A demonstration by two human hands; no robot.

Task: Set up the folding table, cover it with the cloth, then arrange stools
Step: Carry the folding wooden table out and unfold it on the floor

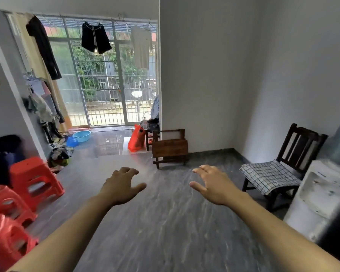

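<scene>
A dark wooden folding table (pixel 170 148) stands folded against the white wall straight ahead. A white cloth with a black check (pixel 269 176) lies over the seat of a dark wooden chair (pixel 300 146) at the right. Three red plastic stools (pixel 34 179) are grouped at the left, one behind the other. My left hand (pixel 123 186) and my right hand (pixel 210 183) are stretched out over the grey floor, palms down, fingers spread and empty, well short of the table.
A water dispenser (pixel 320 195) stands at the right edge beside the chair. An orange bag (pixel 136 139), blue basins (pixel 81 136) and a heap of clothes (pixel 60 152) lie near the barred balcony door (pixel 106 75). Laundry hangs overhead.
</scene>
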